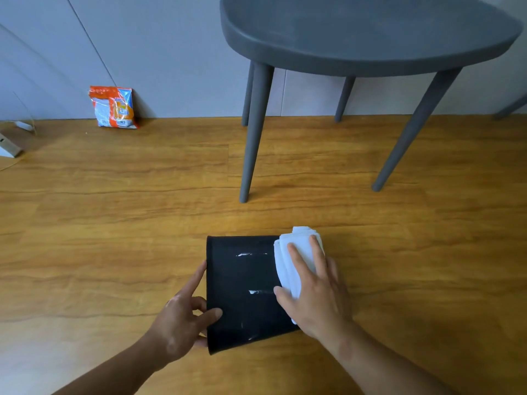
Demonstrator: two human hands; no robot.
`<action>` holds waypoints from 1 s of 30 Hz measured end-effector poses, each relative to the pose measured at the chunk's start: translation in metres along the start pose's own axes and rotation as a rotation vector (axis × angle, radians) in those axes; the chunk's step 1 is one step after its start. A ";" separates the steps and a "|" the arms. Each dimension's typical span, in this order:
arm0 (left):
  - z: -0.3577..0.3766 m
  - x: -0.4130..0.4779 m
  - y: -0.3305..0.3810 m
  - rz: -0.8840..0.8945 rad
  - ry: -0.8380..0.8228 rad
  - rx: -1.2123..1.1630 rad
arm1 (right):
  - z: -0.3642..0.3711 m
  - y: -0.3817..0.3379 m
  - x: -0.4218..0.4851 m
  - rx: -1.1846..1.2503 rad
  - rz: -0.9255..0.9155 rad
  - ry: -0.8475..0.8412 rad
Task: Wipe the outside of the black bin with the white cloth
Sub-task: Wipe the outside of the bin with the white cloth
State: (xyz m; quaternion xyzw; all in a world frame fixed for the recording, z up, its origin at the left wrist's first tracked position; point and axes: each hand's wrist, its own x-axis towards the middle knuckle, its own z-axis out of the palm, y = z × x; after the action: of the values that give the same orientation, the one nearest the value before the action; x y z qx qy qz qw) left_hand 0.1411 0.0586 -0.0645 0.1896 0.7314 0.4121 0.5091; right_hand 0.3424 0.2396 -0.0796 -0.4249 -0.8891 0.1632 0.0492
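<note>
The black bin lies on its side on the wooden floor, its rim toward the left and a few shiny streaks on its upper side. My left hand grips the rim edge, thumb on top of the bin and forefinger stretched along the rim. A folded white cloth lies on the bin's right end. My right hand presses flat on the cloth with fingers spread and straight. Part of the cloth is hidden under my palm.
A dark grey table stands behind the bin, its nearest leg a short way beyond the bin. An orange and blue packet leans against the wall at the back left. A pale object sits at the left edge.
</note>
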 end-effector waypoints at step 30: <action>0.012 -0.006 -0.003 -0.025 0.001 -0.072 | 0.008 -0.003 -0.012 -0.060 0.047 0.116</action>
State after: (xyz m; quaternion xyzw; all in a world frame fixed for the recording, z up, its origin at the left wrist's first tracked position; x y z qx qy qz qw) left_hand 0.1552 0.0577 -0.0652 0.1618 0.7188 0.4319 0.5202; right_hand 0.3460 0.2265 -0.0859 -0.4555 -0.8791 0.1128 0.0841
